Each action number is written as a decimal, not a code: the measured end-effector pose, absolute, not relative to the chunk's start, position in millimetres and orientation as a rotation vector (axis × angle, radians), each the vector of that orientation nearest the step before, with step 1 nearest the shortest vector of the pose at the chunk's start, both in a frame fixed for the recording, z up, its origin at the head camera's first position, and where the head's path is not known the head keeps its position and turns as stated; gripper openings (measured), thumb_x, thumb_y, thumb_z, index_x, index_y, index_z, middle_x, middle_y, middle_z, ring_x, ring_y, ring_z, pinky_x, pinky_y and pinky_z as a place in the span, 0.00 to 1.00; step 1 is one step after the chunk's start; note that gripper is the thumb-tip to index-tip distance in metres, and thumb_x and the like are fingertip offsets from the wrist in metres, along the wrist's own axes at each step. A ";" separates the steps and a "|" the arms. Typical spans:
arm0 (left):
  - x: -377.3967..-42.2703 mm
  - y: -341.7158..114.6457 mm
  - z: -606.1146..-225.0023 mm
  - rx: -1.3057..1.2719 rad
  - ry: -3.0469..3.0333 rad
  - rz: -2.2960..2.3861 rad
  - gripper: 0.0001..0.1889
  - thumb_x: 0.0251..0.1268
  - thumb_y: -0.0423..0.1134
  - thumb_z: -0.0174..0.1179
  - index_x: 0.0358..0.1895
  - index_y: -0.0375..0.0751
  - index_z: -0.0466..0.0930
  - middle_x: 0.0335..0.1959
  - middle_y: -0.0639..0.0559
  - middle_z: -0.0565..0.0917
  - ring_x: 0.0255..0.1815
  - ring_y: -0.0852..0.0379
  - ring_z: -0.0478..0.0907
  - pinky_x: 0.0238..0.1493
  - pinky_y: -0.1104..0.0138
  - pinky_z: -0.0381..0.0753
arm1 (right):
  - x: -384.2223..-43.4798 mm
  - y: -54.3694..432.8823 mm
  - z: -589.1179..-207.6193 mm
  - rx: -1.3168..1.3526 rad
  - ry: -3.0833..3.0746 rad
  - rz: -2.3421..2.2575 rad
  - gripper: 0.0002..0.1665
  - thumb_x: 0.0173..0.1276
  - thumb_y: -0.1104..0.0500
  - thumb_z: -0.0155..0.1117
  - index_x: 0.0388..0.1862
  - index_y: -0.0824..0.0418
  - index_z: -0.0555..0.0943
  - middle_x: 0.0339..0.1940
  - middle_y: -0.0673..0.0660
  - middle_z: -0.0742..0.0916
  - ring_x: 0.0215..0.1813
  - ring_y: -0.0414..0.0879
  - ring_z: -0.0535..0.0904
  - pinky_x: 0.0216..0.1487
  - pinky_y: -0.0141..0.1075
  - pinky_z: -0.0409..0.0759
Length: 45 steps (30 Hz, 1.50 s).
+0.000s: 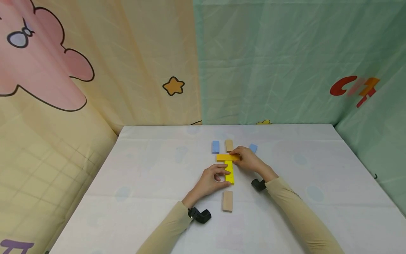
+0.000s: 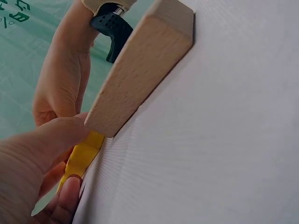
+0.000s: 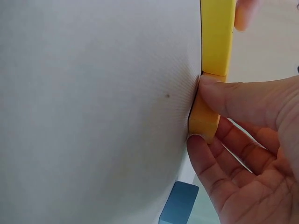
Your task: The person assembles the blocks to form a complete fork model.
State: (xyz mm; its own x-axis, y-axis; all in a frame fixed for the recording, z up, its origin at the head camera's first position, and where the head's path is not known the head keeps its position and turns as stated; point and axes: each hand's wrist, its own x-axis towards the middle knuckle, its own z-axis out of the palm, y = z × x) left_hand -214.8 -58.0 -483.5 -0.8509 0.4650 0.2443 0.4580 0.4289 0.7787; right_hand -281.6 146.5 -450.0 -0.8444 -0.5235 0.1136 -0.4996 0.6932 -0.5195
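Note:
On the white table, a yellow block lies lengthwise and meets the middle of an orange block set crosswise, forming a T. My left hand holds the yellow block, thumb at its near end and fingers along its left side. With thumb and fingers, my right hand pinches the right end of the orange block. The right wrist view shows the thumb on the orange block's near side, close to the joint with the yellow block.
A wooden block lies nearer me, just below the yellow one. Beyond the T are a blue block, another wooden block and a second blue block partly behind my right hand. Fabric curtains surround the table.

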 end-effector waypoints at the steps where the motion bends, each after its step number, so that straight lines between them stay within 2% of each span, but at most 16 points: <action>1: -214.6 -57.9 -482.7 0.853 2.651 1.436 0.19 0.52 0.40 0.73 0.47 0.39 0.84 0.59 0.49 0.76 0.29 0.65 0.75 0.36 0.74 0.77 | -281.6 146.4 -449.8 -0.864 2.850 -0.857 0.18 0.60 0.69 0.68 0.50 0.68 0.80 0.44 0.60 0.81 0.42 0.50 0.74 0.49 0.44 0.75; 9: -216.0 -57.4 -483.6 0.826 2.684 1.433 0.13 0.57 0.41 0.68 0.44 0.41 0.85 0.57 0.50 0.77 0.36 0.63 0.75 0.36 0.74 0.77 | -282.5 145.5 -448.9 -0.885 2.845 -0.858 0.18 0.60 0.69 0.68 0.50 0.68 0.80 0.46 0.60 0.81 0.42 0.50 0.74 0.48 0.44 0.75; 13: -218.5 -56.9 -483.9 0.823 2.702 1.423 0.11 0.57 0.40 0.68 0.42 0.41 0.86 0.56 0.50 0.78 0.39 0.63 0.76 0.35 0.74 0.76 | -282.4 145.6 -449.3 -0.877 2.847 -0.847 0.18 0.60 0.68 0.68 0.50 0.68 0.80 0.47 0.60 0.81 0.41 0.50 0.73 0.47 0.43 0.74; 34: -223.0 -58.2 -485.3 0.839 2.695 1.432 0.12 0.53 0.42 0.72 0.41 0.43 0.87 0.51 0.52 0.80 0.38 0.63 0.76 0.36 0.73 0.76 | -280.4 150.7 -453.3 -0.953 2.848 -0.834 0.20 0.61 0.68 0.67 0.53 0.68 0.79 0.46 0.60 0.81 0.46 0.53 0.74 0.53 0.48 0.73; 45: -223.6 -56.4 -486.8 0.851 2.695 1.458 0.12 0.53 0.41 0.72 0.40 0.43 0.87 0.51 0.53 0.81 0.38 0.63 0.76 0.34 0.73 0.76 | -279.1 158.4 -455.8 -0.991 2.810 -0.886 0.22 0.62 0.70 0.65 0.56 0.69 0.77 0.51 0.63 0.81 0.50 0.55 0.75 0.54 0.50 0.73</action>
State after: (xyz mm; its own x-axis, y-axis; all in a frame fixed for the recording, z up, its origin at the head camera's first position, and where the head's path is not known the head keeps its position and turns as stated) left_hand -223.6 -56.4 -486.8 -0.8562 0.4356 0.2777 0.4708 0.4367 0.7666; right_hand -279.1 158.4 -455.8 -0.7962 -0.5857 0.1516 -0.5668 0.6344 -0.5256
